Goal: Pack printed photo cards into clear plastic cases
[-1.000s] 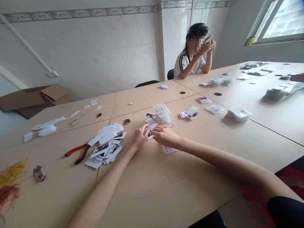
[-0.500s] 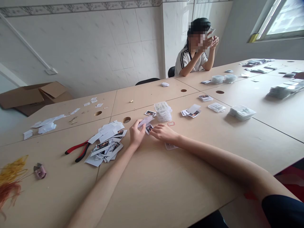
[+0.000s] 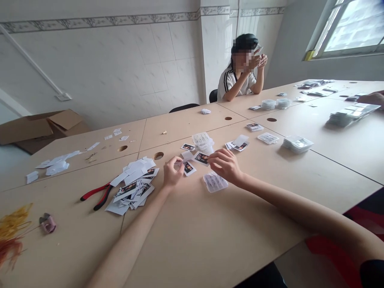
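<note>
My left hand [image 3: 173,172] is closed in a pinch on a thin whitish slip [image 3: 188,156]. My right hand [image 3: 225,165] pinches the right edge of a printed card [image 3: 201,158] with a dark picture, raised in front of a stack of clear plastic boxes [image 3: 202,140]. Just beside my left fingertips, another printed card [image 3: 189,169] lies on the table. A flat clear box [image 3: 215,182] with small items inside sits below my right hand. One more printed card [image 3: 187,147] rests left of the stack.
Left of my hands lie a heap of cards [image 3: 135,186] and red-handled pliers [image 3: 97,194]. Small cutters [image 3: 48,224] and yellow strands [image 3: 15,220] are farther left. More boxes [image 3: 297,144] stand to the right. A person [image 3: 240,76] sits across the table [image 3: 192,236].
My right hand has moved right and up, drawing a printed card away from my left hand. The flat box it had covered now shows. The view has tilted slightly up.
</note>
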{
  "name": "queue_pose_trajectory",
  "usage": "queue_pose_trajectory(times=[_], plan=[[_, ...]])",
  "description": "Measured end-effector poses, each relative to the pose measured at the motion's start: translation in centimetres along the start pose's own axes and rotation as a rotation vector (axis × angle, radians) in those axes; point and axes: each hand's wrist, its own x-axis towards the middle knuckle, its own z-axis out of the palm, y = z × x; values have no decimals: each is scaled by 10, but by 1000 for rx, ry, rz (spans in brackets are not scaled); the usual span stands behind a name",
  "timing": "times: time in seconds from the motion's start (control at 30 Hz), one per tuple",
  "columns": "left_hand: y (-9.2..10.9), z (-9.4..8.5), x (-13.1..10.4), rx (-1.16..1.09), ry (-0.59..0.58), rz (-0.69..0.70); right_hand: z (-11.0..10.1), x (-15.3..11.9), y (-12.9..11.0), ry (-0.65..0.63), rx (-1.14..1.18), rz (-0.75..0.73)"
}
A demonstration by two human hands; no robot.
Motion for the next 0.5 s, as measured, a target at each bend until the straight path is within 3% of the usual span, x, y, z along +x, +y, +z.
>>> queue_pose_trajectory(times=[0.1,0.2,0.43,0.5], plan=[[4,-3,-1,-17,-106,65,0,-13,3,125,53,204],[11,-7,-4,-40,-163,129,4,-16,2,153,128,288],[22,3,-14,-136,-87,45,1,-18,0,-3,130,-20],[25,7,-16,-159,-54,-1,1,-19,0,-31,99,-39]])
